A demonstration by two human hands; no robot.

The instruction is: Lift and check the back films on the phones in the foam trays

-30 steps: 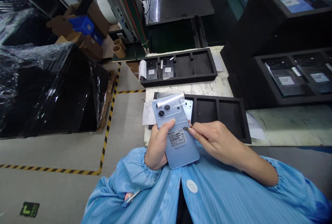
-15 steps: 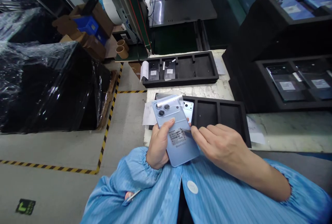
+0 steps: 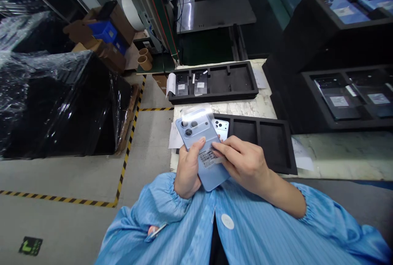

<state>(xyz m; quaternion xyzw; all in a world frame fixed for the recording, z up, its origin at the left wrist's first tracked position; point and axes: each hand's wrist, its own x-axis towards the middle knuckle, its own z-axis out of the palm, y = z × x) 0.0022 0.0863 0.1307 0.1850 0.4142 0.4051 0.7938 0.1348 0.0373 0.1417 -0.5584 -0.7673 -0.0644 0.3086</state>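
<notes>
My left hand grips a light blue phone by its left edge, back side up, camera lenses at the far end. A clear film curls off the phone's top. My right hand lies across the phone's right side, fingertips pinched at the label sticker on its back. Right behind the phone stands a black foam tray with a white phone in its left pocket.
A second black tray farther back holds two dark phones. Stacked black trays with phones rise at the right. A plastic-wrapped black pallet and cardboard boxes stand left, beyond yellow-black floor tape.
My right hand has moved left from the phone's right edge onto its back, fingers now over the label. The phone has shifted slightly left.
</notes>
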